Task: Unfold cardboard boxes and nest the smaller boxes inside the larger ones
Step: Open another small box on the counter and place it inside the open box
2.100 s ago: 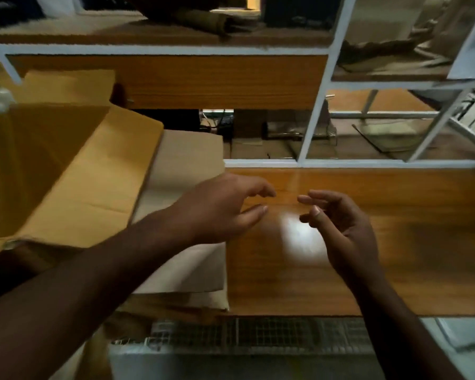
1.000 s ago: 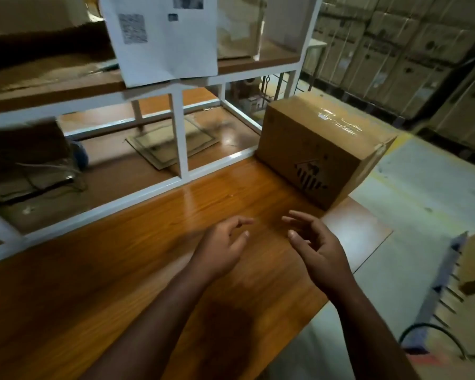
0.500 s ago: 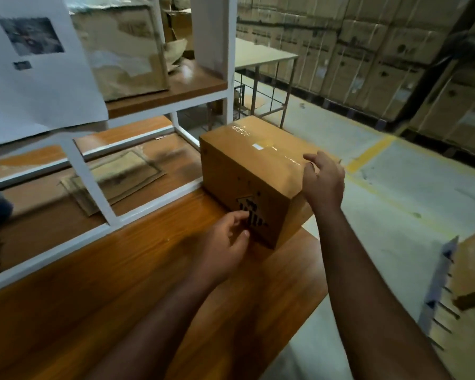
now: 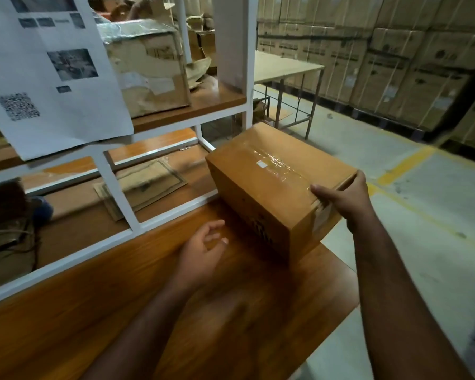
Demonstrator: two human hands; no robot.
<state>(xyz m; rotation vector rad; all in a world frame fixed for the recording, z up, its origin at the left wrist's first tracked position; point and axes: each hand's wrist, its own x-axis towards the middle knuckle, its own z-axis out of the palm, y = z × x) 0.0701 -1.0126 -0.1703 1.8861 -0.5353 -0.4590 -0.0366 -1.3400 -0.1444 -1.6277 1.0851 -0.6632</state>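
Observation:
A closed brown cardboard box (image 4: pixel 269 187) with clear tape along its top seam stands at the right end of the wooden table (image 4: pixel 231 325), partly over the table's corner. My right hand (image 4: pixel 340 198) grips the box's near right top corner, thumb on the top and fingers over the far side. Just left of the box's front face, my left hand (image 4: pixel 203 256) hovers above the table with loosely curled fingers, holding nothing and apart from the box.
A white metal shelf frame (image 4: pixel 115 198) runs along the table's back, with a worn cardboard box (image 4: pixel 148 69) on its upper board, flat cardboard sheets (image 4: pixel 146 185) below and a printed paper (image 4: pixel 50 72) hanging in front. Concrete floor and stacked cartons (image 4: pixel 395 50) lie right.
My view swung right from the flattened cardboard to the taped box. My right hand reached out and took hold of the box's corner; my left hand came close to its front face.

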